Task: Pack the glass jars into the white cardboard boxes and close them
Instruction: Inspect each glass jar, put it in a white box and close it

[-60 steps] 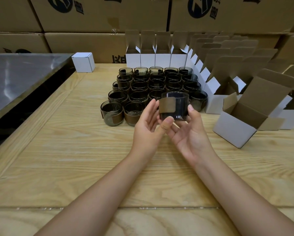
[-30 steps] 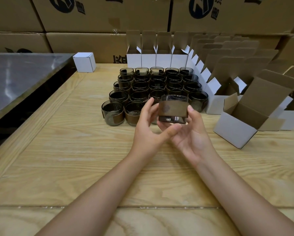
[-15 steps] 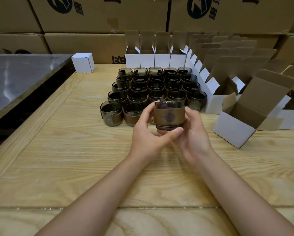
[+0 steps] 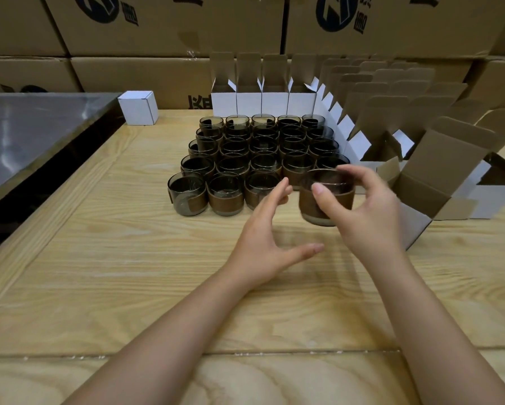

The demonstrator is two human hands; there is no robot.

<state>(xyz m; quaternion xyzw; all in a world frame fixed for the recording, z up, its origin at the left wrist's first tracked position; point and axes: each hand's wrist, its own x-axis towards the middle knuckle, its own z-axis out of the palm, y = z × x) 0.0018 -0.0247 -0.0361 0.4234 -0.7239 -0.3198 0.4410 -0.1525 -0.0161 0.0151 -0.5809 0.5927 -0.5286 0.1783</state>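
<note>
My right hand (image 4: 362,211) grips a dark glass jar with a brown label (image 4: 325,200), upright and a little above the wooden table (image 4: 128,258). Thumb and fingers curl round its rim. My left hand (image 4: 267,241) hovers just left of the jar with its fingers spread, touching nothing. Behind them stands a block of several dark glass jars (image 4: 257,153) in rows. An open white cardboard box (image 4: 438,182) lies tilted on its side to the right of my right hand, mouth towards me.
Several open white boxes (image 4: 263,97) line the back and right of the jars. One closed white box (image 4: 138,108) stands at the back left. A metal-topped surface (image 4: 26,135) borders the table on the left. Big brown cartons (image 4: 157,30) form the back wall.
My left hand has let go of the jar and drawn back to the left. My right hand has carried the jar to the right, towards the tilted open box.
</note>
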